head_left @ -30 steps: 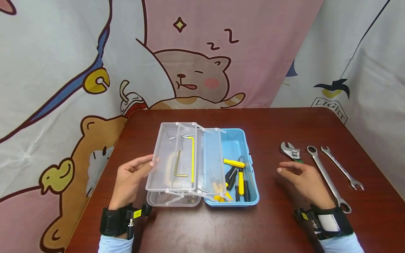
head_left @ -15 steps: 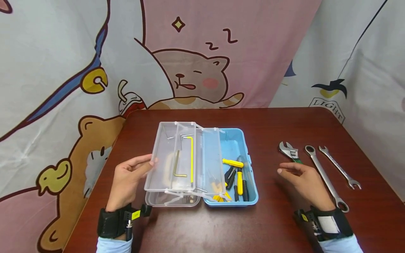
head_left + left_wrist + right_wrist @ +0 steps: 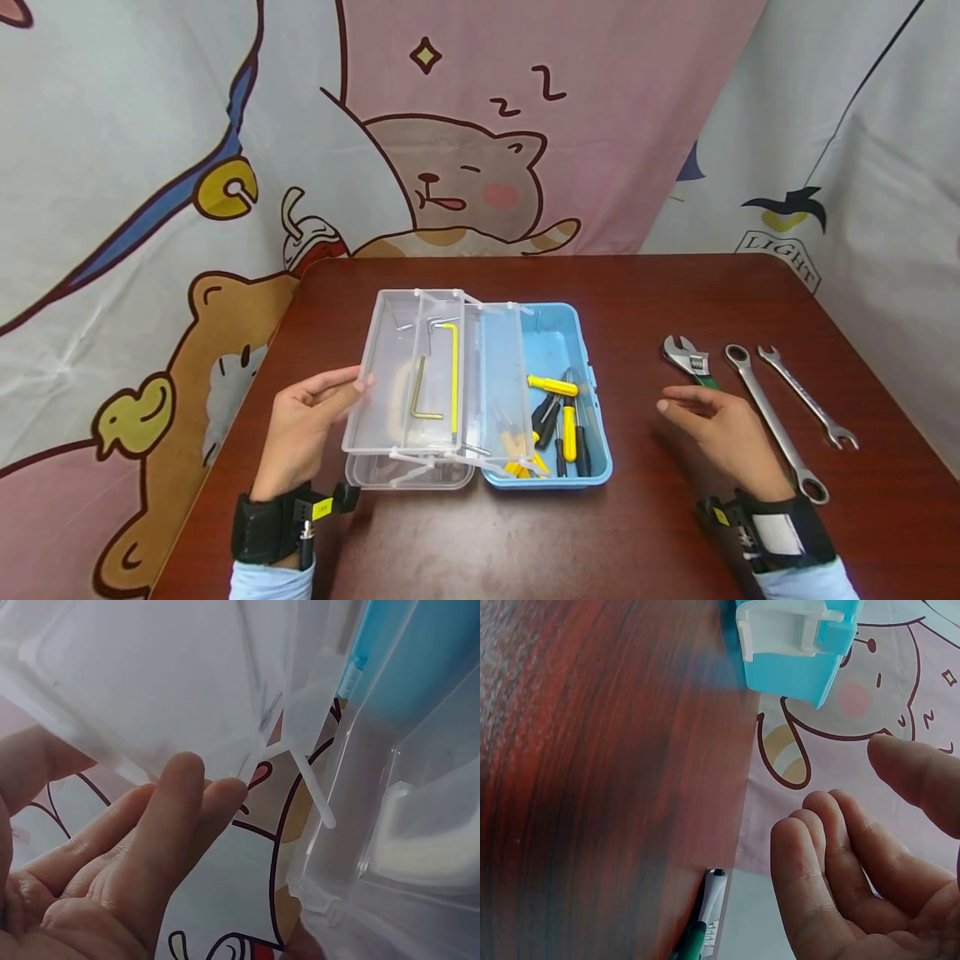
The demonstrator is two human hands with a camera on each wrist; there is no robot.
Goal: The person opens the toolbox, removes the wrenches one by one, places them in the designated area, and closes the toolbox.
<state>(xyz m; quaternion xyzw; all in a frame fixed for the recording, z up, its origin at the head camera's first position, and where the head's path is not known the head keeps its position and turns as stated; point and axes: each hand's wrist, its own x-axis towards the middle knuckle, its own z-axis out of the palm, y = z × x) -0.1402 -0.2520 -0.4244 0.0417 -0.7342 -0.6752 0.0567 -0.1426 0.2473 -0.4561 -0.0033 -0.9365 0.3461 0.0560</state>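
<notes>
In the head view my left hand [image 3: 300, 425] pinches the left edge of a clear plastic tray [image 3: 378, 392], thumb and fingertips at its rim. The left wrist view has the tray [image 3: 150, 682] above those fingers. A gold hex key [image 3: 417, 392] and a yellow hex key [image 3: 455, 375] lie in it. The tray is linked by white arms to a light-blue toolbox [image 3: 551, 329], whose clear lower part stands under the tray. Over the table at right, my right hand [image 3: 723, 433] hovers with loosely bent fingers and holds nothing. Nearest it is an adjustable wrench [image 3: 686, 358], its handle partly hidden.
Several screwdrivers [image 3: 570, 433] with yellow or black handles lie in the toolbox. To the right on the brown table [image 3: 540, 550] are a large ratchet wrench [image 3: 765, 400] and a smaller open-end wrench [image 3: 806, 396]. A printed cloth [image 3: 622, 100] hangs behind the table.
Only a slight shift of the head view shows. Both hands, the tray and the tools stay where they were.
</notes>
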